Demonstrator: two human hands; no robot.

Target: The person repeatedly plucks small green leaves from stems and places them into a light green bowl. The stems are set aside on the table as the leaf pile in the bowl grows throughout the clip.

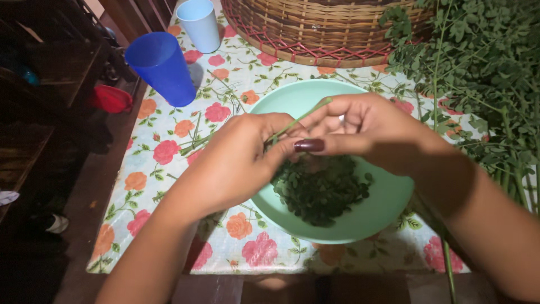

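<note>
Left hand (239, 160) and right hand (360, 129) both pinch a thin green stem (298, 119), seemingly, above the mint bowl (388, 197).

Home dining spot: floral tablecloth (169, 152), plastic cups (161, 67), woven basket (315, 28), wooden furniture (50, 73) beside.

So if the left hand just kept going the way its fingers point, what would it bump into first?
Almost at once the right hand: the left hand points rightward at it, both pinching one thin green stem above the green bowl of leaves. Depth is hard to judge.
</note>
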